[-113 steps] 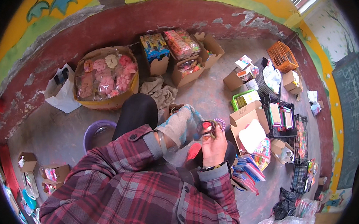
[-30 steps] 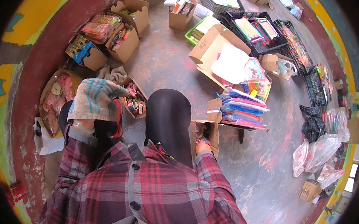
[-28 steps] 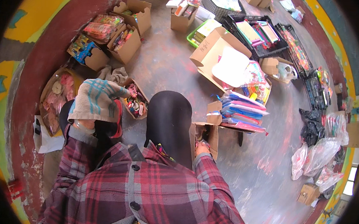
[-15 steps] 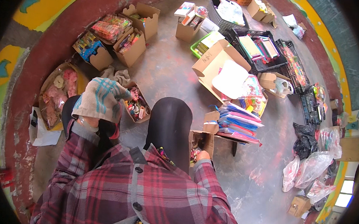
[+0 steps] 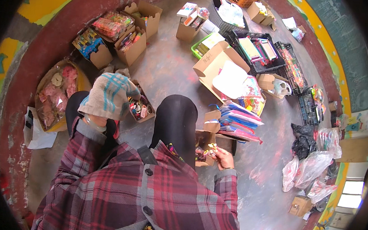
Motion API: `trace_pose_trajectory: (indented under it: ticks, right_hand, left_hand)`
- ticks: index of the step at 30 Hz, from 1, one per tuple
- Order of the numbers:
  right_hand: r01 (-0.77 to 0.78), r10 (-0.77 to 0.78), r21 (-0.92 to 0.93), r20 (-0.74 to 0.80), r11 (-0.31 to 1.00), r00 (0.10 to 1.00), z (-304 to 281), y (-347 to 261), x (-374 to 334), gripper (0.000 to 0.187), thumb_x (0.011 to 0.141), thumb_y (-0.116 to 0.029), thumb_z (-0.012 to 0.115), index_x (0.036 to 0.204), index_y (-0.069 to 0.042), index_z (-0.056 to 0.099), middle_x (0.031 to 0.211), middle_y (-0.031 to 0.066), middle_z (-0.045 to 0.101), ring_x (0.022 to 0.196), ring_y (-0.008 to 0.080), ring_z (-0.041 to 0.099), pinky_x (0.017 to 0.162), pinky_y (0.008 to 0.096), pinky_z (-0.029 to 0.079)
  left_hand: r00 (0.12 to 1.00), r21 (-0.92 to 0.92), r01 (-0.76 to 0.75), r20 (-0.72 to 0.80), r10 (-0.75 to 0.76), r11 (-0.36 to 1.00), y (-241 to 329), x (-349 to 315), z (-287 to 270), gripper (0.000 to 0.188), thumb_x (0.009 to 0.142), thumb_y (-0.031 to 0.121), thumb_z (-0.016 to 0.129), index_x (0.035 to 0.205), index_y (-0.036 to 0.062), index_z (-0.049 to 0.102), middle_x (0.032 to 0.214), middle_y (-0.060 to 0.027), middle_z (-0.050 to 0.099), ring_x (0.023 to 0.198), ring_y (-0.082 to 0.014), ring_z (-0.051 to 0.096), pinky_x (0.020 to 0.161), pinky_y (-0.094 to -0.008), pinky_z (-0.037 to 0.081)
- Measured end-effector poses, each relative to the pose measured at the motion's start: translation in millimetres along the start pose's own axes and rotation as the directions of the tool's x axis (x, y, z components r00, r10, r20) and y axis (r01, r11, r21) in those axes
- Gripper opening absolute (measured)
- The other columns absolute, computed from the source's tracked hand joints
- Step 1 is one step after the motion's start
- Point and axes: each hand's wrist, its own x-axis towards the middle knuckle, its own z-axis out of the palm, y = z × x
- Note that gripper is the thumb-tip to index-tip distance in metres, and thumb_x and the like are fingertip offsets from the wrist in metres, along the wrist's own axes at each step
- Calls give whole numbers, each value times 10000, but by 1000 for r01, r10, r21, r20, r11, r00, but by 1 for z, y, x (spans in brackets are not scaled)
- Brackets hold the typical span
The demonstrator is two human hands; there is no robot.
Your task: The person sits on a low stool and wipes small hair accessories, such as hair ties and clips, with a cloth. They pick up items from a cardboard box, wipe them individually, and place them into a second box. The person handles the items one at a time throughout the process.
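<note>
A beige knit piece with teal stripes, cap-like in shape, covers my left hand down to the wrist. Its fingers are hidden, so whether it grips anything does not show. Over by my right knee, the fingertips of my right hand pinch a small yellow and white trinket, too small to name exactly. That hand is just right of a small cardboard box holding colourful small things. Beyond the knit piece stands an open box of hair accessories.
A stack of coloured plastic folders lies just beyond the small box. Cardboard boxes of packaged goods line the left wall. Black crates and plastic bags stand at the right. A bag of pink items lies far left.
My right hand has come out of the small box and moved right, now with the yellow and white trinket in its fingers. My left hand with the knit piece has shifted slightly right.
</note>
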Motion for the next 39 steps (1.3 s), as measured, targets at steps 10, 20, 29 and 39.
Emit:
trace_pose_trajectory:
  ticks: [10,20,29,39]
  right_hand:
    - [270,-361,251,476,930,802,159,-126,-44,225,858,-25,583,1072,43,603,976,152,646,768,195,619,642,274,499]
    - [45,-250,299,693,953,677,325,-113,-35,222,851,-3,579,1067,43,605,1034,163,628,796,213,626,689,306,512]
    - [878,-477,-449,815,-164,328,363,-93,-41,148,813,-17,577,944,43,612,858,143,611,713,303,611,634,321,503]
    - [758,-403,-527,834,-384,376,392,-66,-73,222,804,-42,511,1014,25,529,871,188,527,771,356,577,645,407,490]
  left_hand:
    - [965,132,-250,117,235,959,53,42,-21,50,610,148,572,574,114,566,568,-68,547,543,-232,574,495,-351,439]
    - [927,-946,265,303,-219,-187,40,-4,2,398,929,374,453,1113,29,524,1130,-145,570,1038,-238,564,895,-352,481]
    - [795,-580,-105,440,-419,-808,20,-24,30,263,938,350,474,987,99,537,930,-32,569,868,-159,568,791,-320,498]
    - [609,-700,71,595,-525,-710,19,-16,19,229,943,301,495,811,116,530,730,3,531,636,-147,550,641,-298,508]
